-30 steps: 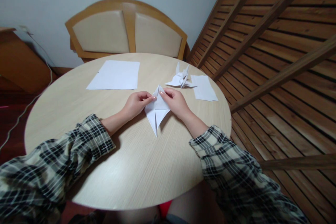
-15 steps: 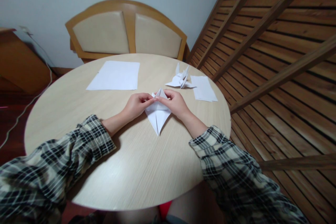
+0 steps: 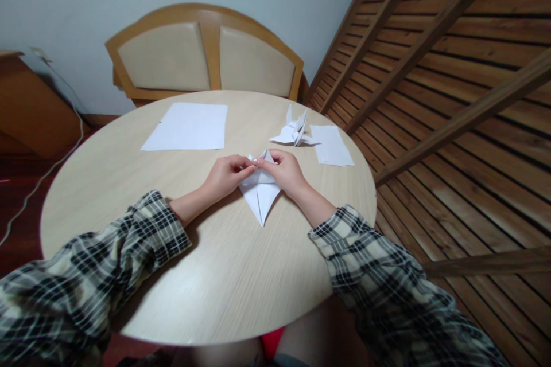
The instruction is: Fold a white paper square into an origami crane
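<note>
A white folded paper (image 3: 260, 195) lies on the round table with its pointed end towards me. My left hand (image 3: 228, 175) pinches its upper left part between thumb and fingers. On the other side my right hand (image 3: 286, 171) grips the upper right part, the thumb on top and fingers partly hidden behind. Both thumbs nearly meet at the middle of the paper's upper section. Beyond my right hand stands a folded paper crane (image 3: 296, 131).
White sheets (image 3: 187, 126) lie at the table's back left, and smaller white sheets (image 3: 331, 145) at the right beside the crane. The pale round table (image 3: 215, 275) has a padded wooden headboard-like piece (image 3: 210, 51) behind it. Wooden slats (image 3: 430, 97) rise at the right.
The view has shifted slightly. Both hands still hold the folded paper, and its upper tip now shows less above my fingers.
</note>
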Demonstrator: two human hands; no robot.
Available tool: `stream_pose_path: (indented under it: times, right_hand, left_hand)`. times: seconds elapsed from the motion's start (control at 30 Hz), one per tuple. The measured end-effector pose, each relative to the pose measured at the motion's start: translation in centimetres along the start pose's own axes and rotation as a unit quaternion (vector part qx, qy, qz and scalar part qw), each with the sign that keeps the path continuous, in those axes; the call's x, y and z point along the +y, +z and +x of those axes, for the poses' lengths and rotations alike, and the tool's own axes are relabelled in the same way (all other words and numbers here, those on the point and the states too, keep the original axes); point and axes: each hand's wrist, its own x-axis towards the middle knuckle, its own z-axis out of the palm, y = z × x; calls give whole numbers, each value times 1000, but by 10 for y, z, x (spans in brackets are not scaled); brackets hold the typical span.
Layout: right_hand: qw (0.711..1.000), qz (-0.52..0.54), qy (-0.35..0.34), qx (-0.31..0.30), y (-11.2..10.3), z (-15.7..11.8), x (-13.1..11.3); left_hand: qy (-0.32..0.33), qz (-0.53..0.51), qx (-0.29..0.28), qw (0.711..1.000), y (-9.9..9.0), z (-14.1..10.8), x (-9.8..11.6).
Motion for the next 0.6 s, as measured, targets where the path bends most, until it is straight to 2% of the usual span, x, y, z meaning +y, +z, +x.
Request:
stream_pose_path:
  times: [0.4,0.6]
  right_hand:
    - [999,53,9,8,-1,3,7]
    - [1000,12,-17,24,2,4,11]
  left_hand:
    - [-16,-65,3,998,3,-1,0]
    - [-17,-41,20,999,2,-1,-3]
